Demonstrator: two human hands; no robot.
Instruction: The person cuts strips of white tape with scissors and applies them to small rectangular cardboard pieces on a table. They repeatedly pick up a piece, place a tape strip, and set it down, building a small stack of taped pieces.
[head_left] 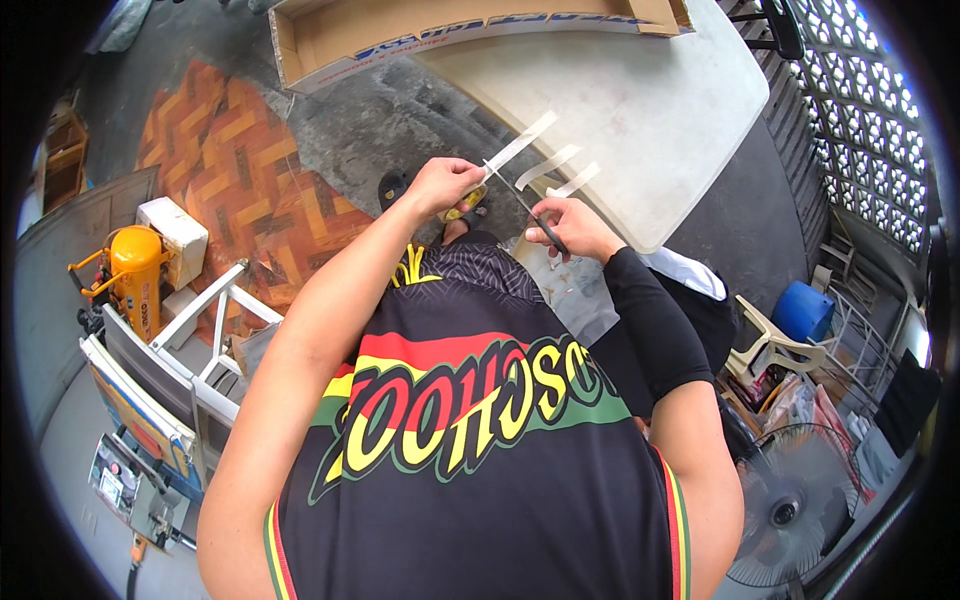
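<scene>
My left hand (448, 186) pinches the near end of a whitish tape strip (522, 143), whose far end lies on the table's edge. In my right hand (578, 229) is a pair of scissors (518, 197) with dark handles. Their blades point toward my left fingertips and meet the strip close to them. Two shorter tape strips, one curled (548, 168) and one straighter (575, 181), hang at the same table edge near my right hand. Just below my left hand shows something yellow (467, 200), partly hidden; I cannot make out what it is.
The pale table (650, 130) bears a long open cardboard box (450, 45) at its far side. An orange tank (137, 265) and a white metal frame (215, 310) stand at left. At right are a plastic chair (770, 340), a blue drum (803, 312) and a fan (785, 510).
</scene>
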